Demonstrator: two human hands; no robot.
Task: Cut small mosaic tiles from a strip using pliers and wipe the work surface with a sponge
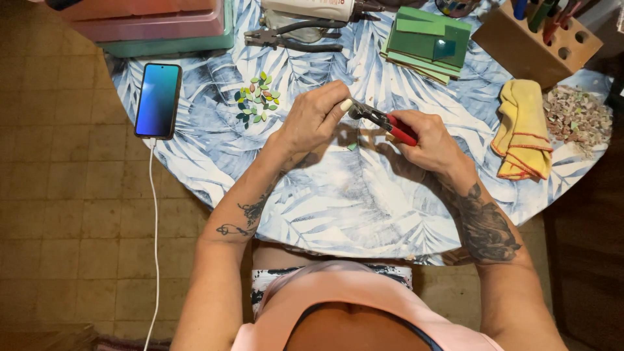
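Both tattooed forearms reach over the round leaf-print tabletop (pixel 338 214). Right hand (pixel 426 140) wraps fingers tight around red-handled metal nippers (pixel 383 120), long axis running four o'clock to ten, jaws pointing at ten. Left hand (pixel 315 117) sits at their tip, fingers pinching something too small to make out.

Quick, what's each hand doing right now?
Left hand: closed, pinching something small at the nippers' tip; what it is cannot be told.
Right hand: closed on the red-handled nippers.
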